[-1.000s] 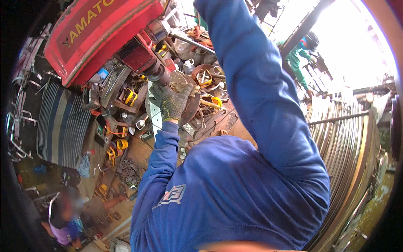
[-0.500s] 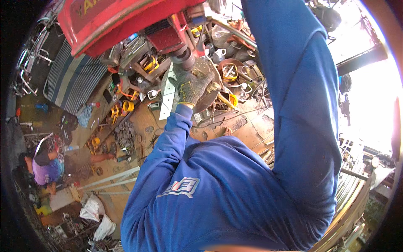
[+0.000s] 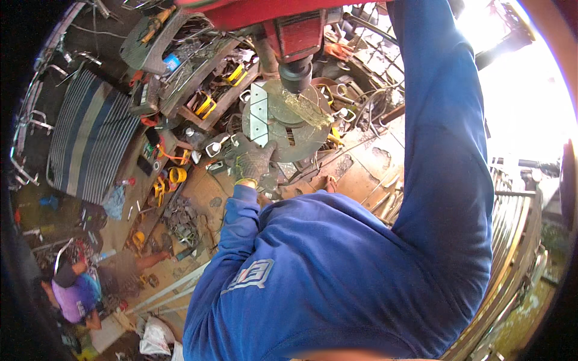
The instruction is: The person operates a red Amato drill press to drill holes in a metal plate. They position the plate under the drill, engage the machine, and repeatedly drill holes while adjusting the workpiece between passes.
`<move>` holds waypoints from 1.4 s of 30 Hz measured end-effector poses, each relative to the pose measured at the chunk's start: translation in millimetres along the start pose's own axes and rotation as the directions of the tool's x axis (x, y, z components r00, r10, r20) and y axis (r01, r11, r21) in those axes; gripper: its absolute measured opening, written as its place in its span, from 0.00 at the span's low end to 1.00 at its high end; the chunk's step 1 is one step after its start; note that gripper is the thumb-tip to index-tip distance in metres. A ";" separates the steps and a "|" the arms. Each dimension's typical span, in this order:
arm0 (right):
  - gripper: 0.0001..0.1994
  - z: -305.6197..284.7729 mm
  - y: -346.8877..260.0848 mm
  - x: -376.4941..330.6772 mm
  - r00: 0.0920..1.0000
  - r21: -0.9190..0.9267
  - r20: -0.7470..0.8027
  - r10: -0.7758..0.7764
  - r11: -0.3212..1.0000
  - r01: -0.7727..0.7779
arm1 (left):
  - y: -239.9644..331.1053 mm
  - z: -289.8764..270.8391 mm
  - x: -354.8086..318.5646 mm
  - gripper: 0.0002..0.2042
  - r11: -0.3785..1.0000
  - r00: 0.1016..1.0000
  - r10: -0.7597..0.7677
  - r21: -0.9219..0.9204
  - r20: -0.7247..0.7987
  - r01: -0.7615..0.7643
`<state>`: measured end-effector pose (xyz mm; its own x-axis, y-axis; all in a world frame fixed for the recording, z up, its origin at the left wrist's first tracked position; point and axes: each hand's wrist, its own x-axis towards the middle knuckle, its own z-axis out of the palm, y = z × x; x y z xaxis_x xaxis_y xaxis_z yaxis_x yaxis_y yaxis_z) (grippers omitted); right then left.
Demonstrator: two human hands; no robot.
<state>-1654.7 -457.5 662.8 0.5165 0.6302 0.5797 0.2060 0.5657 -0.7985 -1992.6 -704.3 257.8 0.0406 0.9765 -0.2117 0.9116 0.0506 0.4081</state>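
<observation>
My left hand (image 3: pixel 249 159), in a dark grey glove, is at the near end of a white metal strip with holes (image 3: pixel 259 114). Thumb and fingers are spread apart; whether they touch the strip I cannot tell. The strip lies along the left part of a drill press's round table (image 3: pixel 289 141). Above that table hangs the drill chuck (image 3: pixel 295 76), under the red drill head (image 3: pixel 294 36). A rough yellowish block, apparently wood (image 3: pixel 307 109), rests below the chuck. My right arm (image 3: pixel 442 138) stretches up past the top edge, its hand out of sight.
Left of the press stands a cluttered bench (image 3: pixel 211 72) with yellow-handled tools. Beyond it is a striped slatted panel (image 3: pixel 90 135). Another person (image 3: pixel 75 295) sits low at the far left. Long metal bars (image 3: pixel 512 234) are stacked at the right.
My left hand has drawn back from beneath the chuck to the strip's near end. The view has shifted, so the red drill head sits higher and the table shows more fully.
</observation>
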 end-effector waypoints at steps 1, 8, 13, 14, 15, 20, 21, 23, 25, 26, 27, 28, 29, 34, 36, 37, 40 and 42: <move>0.16 -4.9 0.9 -2.6 1.000 -0.026 0.012 -0.007 1.000 0.007 | -11.0 -5.8 5.3 0.44 0.978 0.986 0.141 0.142 0.092 -0.153; 0.15 -64.0 -15.5 -44.3 0.998 -0.329 0.032 -0.045 0.943 0.053 | -55.3 -79.6 -25.5 0.26 0.949 0.995 0.064 -0.314 0.077 -0.037; 0.15 -94.7 -73.5 -218.8 0.860 -0.639 0.140 -0.490 0.619 0.457 | -91.4 -110.2 -59.3 0.22 0.832 0.937 0.321 -0.432 -0.136 -0.348; 0.15 -88.5 -82.2 -264.4 0.793 -0.619 0.258 -0.552 0.535 0.574 | -95.7 -110.1 -61.9 0.22 0.832 0.940 0.328 -0.444 -0.092 -0.334; 0.15 -76.8 -89.0 -303.7 0.718 -0.551 0.414 -0.559 0.474 0.687 | -101.6 -110.7 -62.7 0.22 0.845 0.947 0.318 -0.441 -0.042 -0.303; 0.22 13.0 -98.8 -333.6 0.641 -0.596 0.764 -0.081 0.295 0.747 | -90.2 -99.9 -54.1 0.24 0.820 0.898 0.433 -0.451 0.084 -0.353; 0.24 29.1 -96.4 -317.1 0.662 -0.635 0.748 -0.050 0.238 0.735 | -86.2 -98.4 -50.4 0.25 0.809 0.882 0.467 -0.434 0.066 -0.396; 0.28 55.5 -91.2 -277.3 0.640 -0.638 0.758 0.125 -0.060 0.768 | -78.3 -96.9 -44.2 0.26 0.791 0.849 0.527 -0.390 0.042 -0.471; 0.28 64.9 -85.2 -264.5 0.598 -0.547 0.782 0.178 -0.266 0.794 | -69.6 -98.4 -37.5 0.27 0.782 0.820 0.572 -0.317 0.027 -0.536; 0.28 64.8 -82.1 -259.8 0.582 -0.485 0.762 0.285 -0.345 0.804 | -65.8 -99.6 -36.4 0.27 0.778 0.810 0.587 -0.275 -0.003 -0.565; 0.28 62.5 -78.6 -258.5 0.582 -0.497 0.786 0.208 -0.346 0.795 | -62.3 -101.4 -36.6 0.27 0.774 0.800 0.600 -0.233 -0.027 -0.588; 0.28 58.7 -75.1 -258.8 0.577 -0.502 0.787 0.217 -0.317 0.804 | -58.3 -103.0 -36.5 0.27 0.782 0.812 0.583 -0.260 -0.012 -0.566; 0.28 54.9 -70.6 -260.6 0.569 -0.516 0.808 0.149 -0.284 0.808 | -54.7 -104.9 -36.6 0.27 0.791 0.824 0.566 -0.286 0.008 -0.540; 0.18 57.5 -46.6 -249.4 0.380 -0.249 0.912 0.153 -0.529 0.811 | -37.5 -109.0 -38.4 0.28 0.830 0.849 0.527 -0.239 0.038 -0.505; 0.19 69.2 -39.2 -243.3 0.403 -0.238 0.896 0.187 -0.564 0.791 | -31.6 -105.3 -36.2 0.30 0.879 0.883 0.454 -0.217 0.114 -0.424; 0.20 71.7 -37.6 -241.4 0.415 -0.234 0.888 0.199 -0.581 0.779 | -30.1 -102.6 -36.3 0.31 0.897 0.898 0.420 -0.207 0.132 -0.390; 0.19 65.7 -49.3 -244.1 0.234 -0.215 0.970 0.067 -0.218 0.952 | -29.1 -88.7 -41.2 0.29 0.889 0.914 0.401 -0.270 0.064 -0.370; 0.20 32.8 -74.1 -255.8 0.221 -0.225 0.972 0.085 0.050 0.973 | -27.9 -77.4 -42.0 0.29 0.877 0.910 0.412 -0.253 -0.040 -0.408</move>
<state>-1829.4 -643.2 579.1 -0.6761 0.7040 0.2175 0.7001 0.5218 0.4874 -2051.3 -730.6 324.0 0.3958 0.9183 0.0107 0.6797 -0.3008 0.6689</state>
